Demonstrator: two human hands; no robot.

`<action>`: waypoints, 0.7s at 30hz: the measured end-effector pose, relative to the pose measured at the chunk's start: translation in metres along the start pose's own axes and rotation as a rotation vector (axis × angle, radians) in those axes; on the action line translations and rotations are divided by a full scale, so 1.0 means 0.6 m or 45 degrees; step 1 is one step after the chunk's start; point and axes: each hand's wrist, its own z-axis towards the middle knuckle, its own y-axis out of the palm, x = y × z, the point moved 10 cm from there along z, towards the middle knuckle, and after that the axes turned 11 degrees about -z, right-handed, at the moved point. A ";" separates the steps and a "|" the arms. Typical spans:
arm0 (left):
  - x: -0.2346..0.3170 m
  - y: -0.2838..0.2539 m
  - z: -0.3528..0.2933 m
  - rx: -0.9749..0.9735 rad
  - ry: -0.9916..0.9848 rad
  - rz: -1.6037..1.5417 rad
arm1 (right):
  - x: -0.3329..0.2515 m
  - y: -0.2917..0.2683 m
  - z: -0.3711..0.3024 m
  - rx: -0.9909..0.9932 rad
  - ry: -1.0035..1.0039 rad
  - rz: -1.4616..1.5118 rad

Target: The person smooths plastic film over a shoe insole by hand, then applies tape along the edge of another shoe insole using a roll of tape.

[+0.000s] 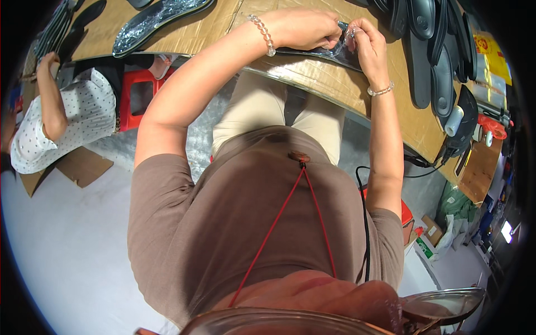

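Observation:
A black shoe sole (312,53) lies at the near edge of the cardboard-covered table, with clear plastic film (336,51) over part of it. My left hand (312,29) is closed, its curled fingertips pressed together on the film at the sole. On the other side my right hand (369,44) pinches a gathered bit of the same film between thumb and fingers. Both hands hide much of the sole's far side. Farther left, a black sole wrapped in shiny clear film (159,23) rests on the table.
Several black soles (441,61) are piled at the right of the cardboard-covered table (268,70). Beyond them lie a whitish-blue roll (454,121) and a black cable. At left, a person in a dotted top (72,114) sits near a red stool (134,100).

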 end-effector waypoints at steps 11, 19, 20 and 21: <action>0.042 -0.036 -0.035 0.415 -0.135 0.119 | 0.006 0.008 0.001 -0.017 0.040 -0.092; 0.031 -0.039 -0.071 0.727 -0.248 -0.203 | 0.018 0.000 0.011 0.009 0.100 -0.244; 0.027 -0.037 -0.076 0.773 -0.252 -0.226 | 0.020 0.001 0.012 -0.005 0.111 -0.228; 0.026 -0.031 -0.077 0.774 -0.252 -0.225 | 0.022 0.003 0.014 -0.018 0.121 -0.212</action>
